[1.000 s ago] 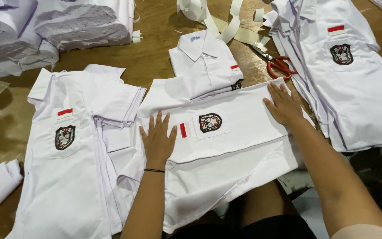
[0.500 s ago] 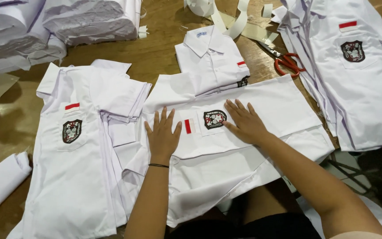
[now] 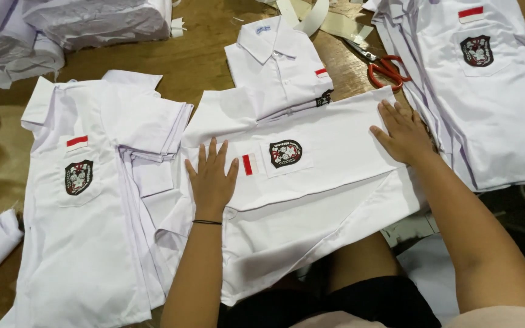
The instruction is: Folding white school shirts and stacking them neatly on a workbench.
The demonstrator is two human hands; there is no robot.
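**Folded white shirt under both our hands**

Item: white shirt [image 3: 329, 152], lying sideways on the wooden table [image 3: 202, 61] in front of us, partly folded, black badge and red-white patch facing up.

Our left hand [image 3: 212, 176]: flat, fingers spread, pressing the shirt just beside the patch; nothing grasped.

Our right hand [image 3: 403, 132]: flat on the shirt's right edge, palm down, holding nothing.

Nearby: folded shirt [image 3: 281, 67] touching the top edge; shirt stack [image 3: 86, 200] at left; second stack [image 3: 487, 85] at right; red scissors [image 3: 384, 67] between.
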